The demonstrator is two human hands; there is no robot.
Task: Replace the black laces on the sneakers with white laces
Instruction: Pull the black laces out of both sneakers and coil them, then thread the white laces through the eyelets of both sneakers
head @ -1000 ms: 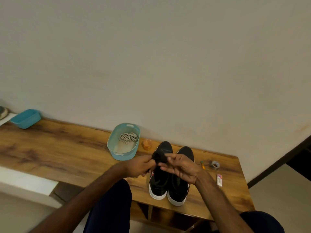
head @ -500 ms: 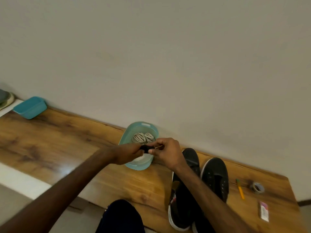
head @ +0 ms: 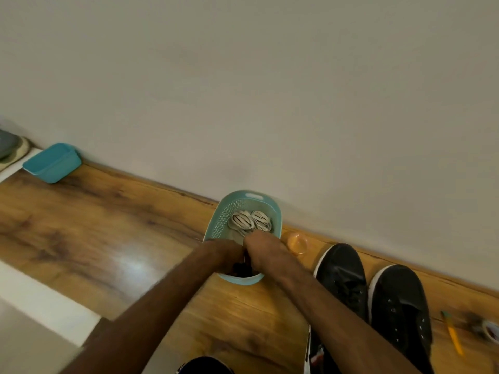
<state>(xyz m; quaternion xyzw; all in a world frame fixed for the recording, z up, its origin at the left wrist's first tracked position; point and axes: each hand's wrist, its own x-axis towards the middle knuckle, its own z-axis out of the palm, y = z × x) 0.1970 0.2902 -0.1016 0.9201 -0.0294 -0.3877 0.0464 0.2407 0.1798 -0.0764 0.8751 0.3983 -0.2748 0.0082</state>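
Lowered since before, both hands now reach into the basket (head: 219, 225). From left: tub (head: 51, 163), left hand (head: 226, 252) and right hand (head: 263, 252) half hiding a black lace (head: 241, 268), grips impossible to tell; white laces (head: 249, 221) behind them; cup (head: 297, 242), sneakers (head: 343, 279), pencil (head: 453, 336) on the surface (head: 108, 238).

The left arm (head: 151, 306) and right arm (head: 324, 298) are bare all the way to the left grip (head: 229, 252) and right grip (head: 263, 252). Between the 2 arms, low down, shows a dark navy garment (head: 205, 367).
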